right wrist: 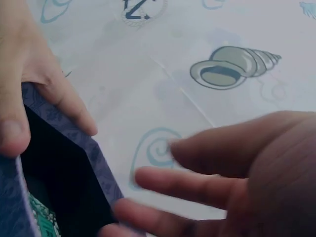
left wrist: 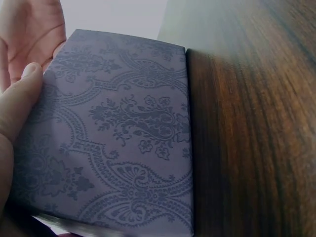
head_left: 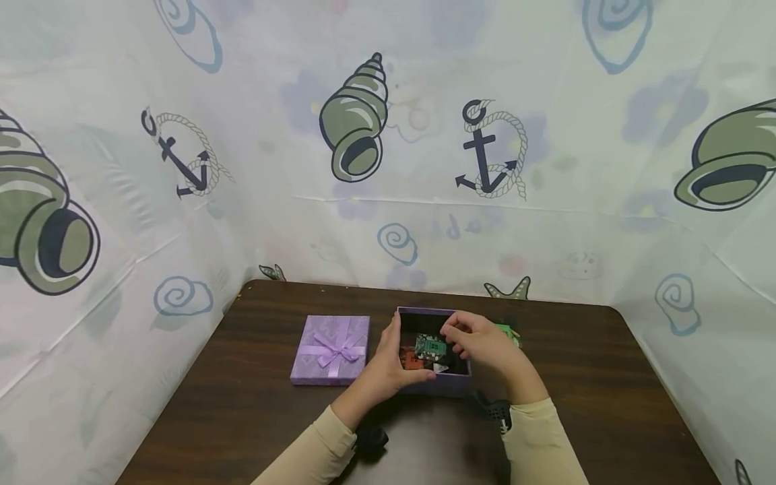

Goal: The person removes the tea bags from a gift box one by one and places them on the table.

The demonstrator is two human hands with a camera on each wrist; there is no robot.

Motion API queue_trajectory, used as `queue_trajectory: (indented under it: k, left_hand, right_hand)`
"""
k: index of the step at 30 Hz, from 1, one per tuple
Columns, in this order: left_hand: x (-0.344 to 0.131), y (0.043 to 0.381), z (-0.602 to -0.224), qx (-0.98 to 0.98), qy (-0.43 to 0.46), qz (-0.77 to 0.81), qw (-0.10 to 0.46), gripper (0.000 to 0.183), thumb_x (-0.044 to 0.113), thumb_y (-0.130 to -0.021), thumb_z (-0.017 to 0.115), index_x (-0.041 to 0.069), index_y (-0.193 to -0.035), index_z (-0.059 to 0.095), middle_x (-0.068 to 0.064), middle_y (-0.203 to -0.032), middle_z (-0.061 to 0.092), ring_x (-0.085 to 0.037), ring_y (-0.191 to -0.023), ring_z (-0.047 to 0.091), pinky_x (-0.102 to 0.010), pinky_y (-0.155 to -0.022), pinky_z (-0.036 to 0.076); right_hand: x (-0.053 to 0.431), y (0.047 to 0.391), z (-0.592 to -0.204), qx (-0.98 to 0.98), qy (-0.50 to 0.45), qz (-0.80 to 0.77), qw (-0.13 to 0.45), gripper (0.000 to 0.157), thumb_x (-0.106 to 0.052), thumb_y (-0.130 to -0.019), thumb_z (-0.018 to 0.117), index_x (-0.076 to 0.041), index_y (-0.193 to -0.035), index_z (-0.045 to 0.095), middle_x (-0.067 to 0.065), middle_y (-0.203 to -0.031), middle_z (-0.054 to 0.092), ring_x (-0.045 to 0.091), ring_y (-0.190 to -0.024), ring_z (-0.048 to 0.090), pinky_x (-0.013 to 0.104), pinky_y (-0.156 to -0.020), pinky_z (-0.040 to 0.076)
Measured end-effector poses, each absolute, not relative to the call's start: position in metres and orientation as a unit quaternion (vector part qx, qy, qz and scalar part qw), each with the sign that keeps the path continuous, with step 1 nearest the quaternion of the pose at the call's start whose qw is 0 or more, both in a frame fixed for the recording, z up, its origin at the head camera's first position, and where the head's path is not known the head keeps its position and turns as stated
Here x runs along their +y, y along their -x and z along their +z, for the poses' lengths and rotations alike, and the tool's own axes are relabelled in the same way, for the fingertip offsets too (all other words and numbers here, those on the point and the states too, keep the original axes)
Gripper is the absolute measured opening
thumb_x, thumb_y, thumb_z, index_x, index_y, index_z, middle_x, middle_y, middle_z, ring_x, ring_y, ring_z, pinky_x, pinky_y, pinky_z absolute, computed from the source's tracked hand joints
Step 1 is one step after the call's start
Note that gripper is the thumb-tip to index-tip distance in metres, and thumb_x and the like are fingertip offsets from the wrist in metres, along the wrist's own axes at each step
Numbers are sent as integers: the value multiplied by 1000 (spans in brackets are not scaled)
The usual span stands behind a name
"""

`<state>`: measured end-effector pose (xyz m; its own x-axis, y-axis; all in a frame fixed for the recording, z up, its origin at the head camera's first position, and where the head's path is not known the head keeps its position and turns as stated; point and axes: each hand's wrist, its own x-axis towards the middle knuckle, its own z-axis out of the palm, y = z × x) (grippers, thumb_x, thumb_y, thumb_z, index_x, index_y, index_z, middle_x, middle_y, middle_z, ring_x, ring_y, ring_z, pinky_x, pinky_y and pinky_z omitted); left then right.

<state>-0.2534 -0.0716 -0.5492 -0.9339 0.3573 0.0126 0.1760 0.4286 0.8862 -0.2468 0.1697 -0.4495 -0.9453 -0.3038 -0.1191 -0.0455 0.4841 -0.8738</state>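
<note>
Head view, 12 o'clock pointing away from me: the box (head_left: 445, 386) contains the green board (head_left: 429, 347). My left hand (head_left: 383, 369) grips the box at 9 o'clock; my right hand (head_left: 481, 342) is at 2 o'clock.

Left wrist view: my thumb crosses the wall's edge at 9 o'clock. A firm hold should prevent sliding.

Right wrist view: my right fingers are apart, visibly holding nothing. Handling boards by their edges seems safest.
</note>
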Motion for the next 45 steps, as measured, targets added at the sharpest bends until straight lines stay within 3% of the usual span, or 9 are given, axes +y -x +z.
queue_trajectory:
  k: [12, 20, 28, 34, 38, 45]
  left_hand:
    - [-75, 252, -554, 833, -172, 517, 96, 139, 53, -87, 91, 25, -176, -12, -18, -184, -3, -48, -168, 11, -75, -125, 29]
    - [-76, 252, -552, 828, -174, 525, 97, 141, 57, -85, 91, 25, -176, -11, -17, -184, -2, -46, -169, 9, -73, -127, 27]
    - [-76, 251, -551, 826, -172, 527, 103, 140, 55, -85, 92, 25, -176, -11, -16, -184, -1, -44, -169, 10, -72, -128, 28]
    - [-76, 250, -548, 826, -172, 527, 105, 141, 55, -85, 92, 26, -176, -10, -16, -184, -3, -43, -169, 7, -72, -128, 26]
    - [-75, 249, -548, 826, -171, 526, 104, 141, 54, -85, 93, 24, -176, -10, -16, -184, -1, -43, -169, 8, -71, -129, 27]
    - [-75, 251, -548, 826, -174, 527, 97, 140, 50, -86, 93, 21, -176, -10, -19, -184, 0, -45, -169, 9, -71, -129, 26]
  right_hand:
    - [131, 275, -455, 912, 108, -334, 212, 23, -32, -111, 65, -13, -122, 73, 12, -105, 70, 25, -82, 66, 46, -82, 62]
    - [121, 297, -456, 931, 99, -249, 247, 25, -26, -107, 71, -10, -126, 74, 6, -119, 73, 30, -88, 73, 42, -78, 62]
    - [123, 313, -460, 913, 99, -248, 307, 47, -24, -100, 80, -7, -142, 68, 11, -139, 69, 25, -95, 70, 51, -93, 64]
    - [126, 317, -464, 914, 106, -230, 316, 56, -21, -96, 85, -9, -147, 65, 12, -145, 66, 24, -94, 71, 45, -85, 64]
    - [126, 318, -466, 912, 113, -231, 319, 56, -21, -96, 86, -7, -146, 66, 14, -147, 66, 25, -105, 72, 46, -88, 65]
    - [126, 320, -467, 914, 124, -220, 318, 58, -21, -96, 85, -4, -148, 64, 15, -149, 65, 27, -109, 74, 49, -92, 65]
